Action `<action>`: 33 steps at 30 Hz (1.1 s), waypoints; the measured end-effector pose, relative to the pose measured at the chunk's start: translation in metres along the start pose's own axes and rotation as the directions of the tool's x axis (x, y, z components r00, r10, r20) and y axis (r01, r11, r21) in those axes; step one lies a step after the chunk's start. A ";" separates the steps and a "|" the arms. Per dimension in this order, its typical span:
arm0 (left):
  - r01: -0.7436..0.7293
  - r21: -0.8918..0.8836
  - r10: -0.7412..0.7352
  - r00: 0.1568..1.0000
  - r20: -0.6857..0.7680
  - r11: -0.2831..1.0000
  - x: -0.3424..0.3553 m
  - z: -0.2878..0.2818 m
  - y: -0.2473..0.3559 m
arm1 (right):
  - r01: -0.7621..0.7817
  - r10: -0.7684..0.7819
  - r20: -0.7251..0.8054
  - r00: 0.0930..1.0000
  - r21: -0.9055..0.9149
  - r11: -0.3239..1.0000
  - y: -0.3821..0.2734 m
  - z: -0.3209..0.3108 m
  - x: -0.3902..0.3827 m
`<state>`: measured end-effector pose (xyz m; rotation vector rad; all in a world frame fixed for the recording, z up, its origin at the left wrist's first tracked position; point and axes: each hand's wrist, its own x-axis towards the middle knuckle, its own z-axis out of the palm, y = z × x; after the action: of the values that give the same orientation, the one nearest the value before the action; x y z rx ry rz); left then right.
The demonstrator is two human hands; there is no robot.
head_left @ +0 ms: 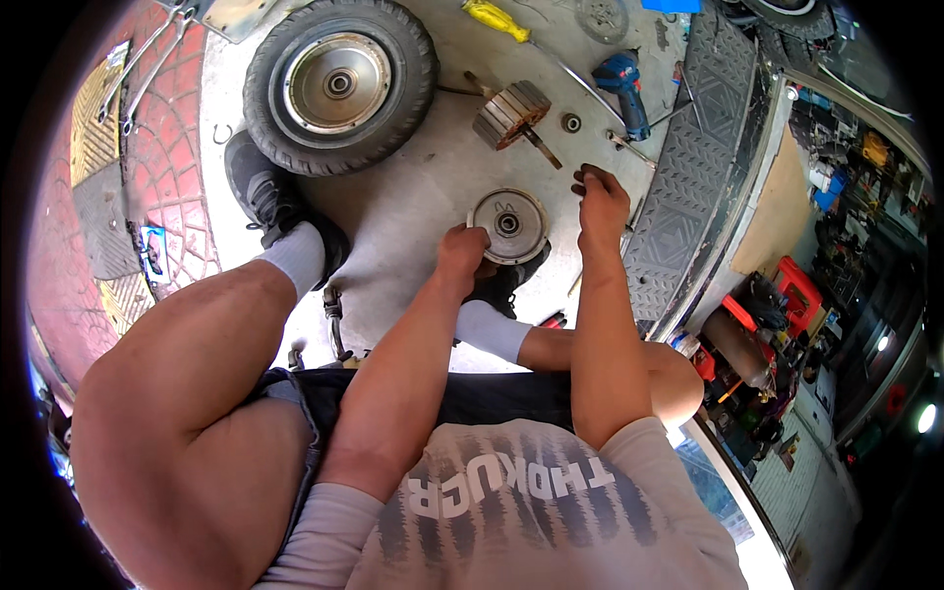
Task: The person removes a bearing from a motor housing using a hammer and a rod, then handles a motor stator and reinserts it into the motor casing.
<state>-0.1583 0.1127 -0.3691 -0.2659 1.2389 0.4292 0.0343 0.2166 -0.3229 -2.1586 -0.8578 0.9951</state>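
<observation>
My left hand [464, 252] grips the rim of a round metal motor cover [528, 218] with a bearing at its centre, tilted up above my shoe. To the right of it, my right hand [602, 205] is raised with the fingers curled together. Whether anything small is pinched there is hidden. Beyond the cover lies a motor stator with copper windings [511, 115] and a shaft sticking out. A small bearing [570, 122] rests just right of the stator. At the far left lies a wheel with a black tyre [265, 98] and an open metal hub.
A yellow-handled screwdriver [499, 20], a blue cordless drill [623, 93] and a ratchet-like tool [632, 148] lie on the far floor. A textured metal ramp [688, 167] borders the right side. Wrenches [157, 69] lie at the far left. Cluttered red tools [797, 295] stand farther right.
</observation>
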 end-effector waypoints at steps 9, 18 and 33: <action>0.068 0.022 -0.071 0.981 0.183 0.997 -0.010 0.037 0.023 | -0.572 0.411 0.509 0.756 0.209 0.793 -0.006 -0.037 -0.044; -0.073 -0.069 0.084 0.981 0.176 0.995 -0.005 0.046 0.039 | -0.438 0.425 0.107 0.899 0.208 0.875 -0.023 -0.009 -0.029; -0.376 -0.067 0.371 0.925 -0.083 0.924 -0.020 0.044 0.100 | -0.003 0.006 -0.042 0.999 0.065 0.998 -0.041 0.037 -0.032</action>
<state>-0.1718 0.2166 -0.3326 -0.1120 1.3448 0.8086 -0.0238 0.2265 -0.2996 -2.1207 -0.7903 0.9626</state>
